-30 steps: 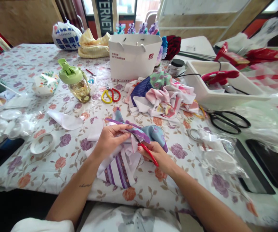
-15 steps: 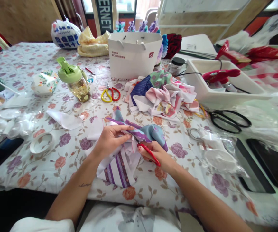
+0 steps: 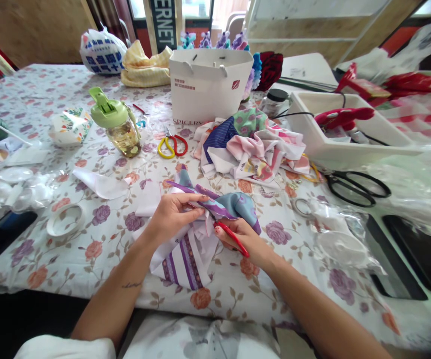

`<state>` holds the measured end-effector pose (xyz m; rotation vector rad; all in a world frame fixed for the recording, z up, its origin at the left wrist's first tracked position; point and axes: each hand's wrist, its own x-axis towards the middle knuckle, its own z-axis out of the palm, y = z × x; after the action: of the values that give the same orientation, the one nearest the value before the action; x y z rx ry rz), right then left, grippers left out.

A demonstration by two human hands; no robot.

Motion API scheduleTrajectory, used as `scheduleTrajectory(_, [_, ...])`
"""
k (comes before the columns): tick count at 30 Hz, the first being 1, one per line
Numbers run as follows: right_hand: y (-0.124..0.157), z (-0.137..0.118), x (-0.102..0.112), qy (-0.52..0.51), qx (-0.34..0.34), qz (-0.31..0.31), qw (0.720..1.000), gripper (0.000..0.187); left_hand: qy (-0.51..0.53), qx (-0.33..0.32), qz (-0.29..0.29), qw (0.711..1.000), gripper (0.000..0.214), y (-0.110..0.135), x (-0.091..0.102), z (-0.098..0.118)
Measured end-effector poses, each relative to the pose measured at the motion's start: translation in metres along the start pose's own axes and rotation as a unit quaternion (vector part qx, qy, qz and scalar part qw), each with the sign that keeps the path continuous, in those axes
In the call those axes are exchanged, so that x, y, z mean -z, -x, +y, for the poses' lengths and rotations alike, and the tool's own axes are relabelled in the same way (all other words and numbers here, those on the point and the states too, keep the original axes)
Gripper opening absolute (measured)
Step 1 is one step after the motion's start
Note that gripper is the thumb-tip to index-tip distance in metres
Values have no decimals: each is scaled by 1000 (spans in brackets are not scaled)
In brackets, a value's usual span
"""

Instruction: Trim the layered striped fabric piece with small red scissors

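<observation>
My left hand (image 3: 174,214) pinches a piece of patterned fabric (image 3: 241,205), blue-grey with purple edges, between thumb and fingers. In my right hand (image 3: 247,242) is a pair of scissors with red handles (image 3: 234,238). Their blades point up and left against the fabric, close to my left fingertips; the tips are hidden by cloth. Below both hands lies a white and purple striped fabric piece (image 3: 183,263), partly under the cloth I hold. A white scrap (image 3: 148,198) rests just beyond my left hand.
Beyond my hands are yellow-and-red-handled scissors (image 3: 170,145), a heap of fabric scraps (image 3: 253,144), a green-lidded bottle (image 3: 116,124) and a white paper bag (image 3: 206,92). Black scissors (image 3: 355,188) and a white bin (image 3: 353,149) stand right; a tape roll (image 3: 65,220) lies left.
</observation>
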<state>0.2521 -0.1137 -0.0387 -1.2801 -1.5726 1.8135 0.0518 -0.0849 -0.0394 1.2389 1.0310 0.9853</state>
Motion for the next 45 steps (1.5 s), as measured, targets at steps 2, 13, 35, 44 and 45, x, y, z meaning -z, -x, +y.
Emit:
scheduleTrajectory(2, [0, 1, 0, 1, -1, 1, 1000, 56, 2, 1, -1, 1000, 30, 0, 0, 0])
scheduleTrajectory(13, [0, 5, 1, 3, -2, 6, 1000, 55, -13, -7, -11, 1000, 30, 0, 2, -3])
scheduleTrajectory(35, [-2, 8, 0, -8, 22, 7, 1000, 54, -1, 3, 5, 1000, 31, 0, -1, -1])
scheduleTrajectory(44, [-2, 12, 1, -8, 26, 3, 1000, 53, -8, -2, -3, 1000, 31, 1, -1, -2])
scheduleTrajectory(45, [-2, 12, 1, -8, 26, 5, 1000, 53, -5, -1, -4, 1000, 31, 1, -1, -2])
